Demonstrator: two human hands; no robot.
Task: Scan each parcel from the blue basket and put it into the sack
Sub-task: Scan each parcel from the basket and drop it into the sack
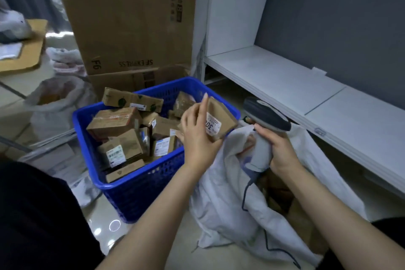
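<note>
The blue basket (135, 195) sits on the floor, heaped with small brown cardboard parcels (118, 125) lying at odd angles, many with white labels. Against the basket's right wall slumps the white sack (221, 201) with its mouth open; brown boxes (278, 193) show dimly inside it. To the left of the basket stands a pale bag (54, 105) with something brownish in it, too blurred to make out.

Behind the basket rises a tall cardboard carton (131, 17), with a lower carton (131, 79) at its foot close to the basket's far rim. Right of the basket, beyond the sack, runs a low white shelf (285, 81).

Over the basket's right rim the left hand (197, 136) grasps a small labelled parcel (221, 120). The thumb is tucked under the box's lower edge and the forefinger points up along its left side. The box is tilted, its white label facing the camera. Right of the basket, above the sack, the right hand (278, 149) is clenched around the grey handle of the scanner (266, 116). The scanner's dark head sits just beside the held parcel without touching it. Its cable (245, 195) trails down across the sack.
</note>
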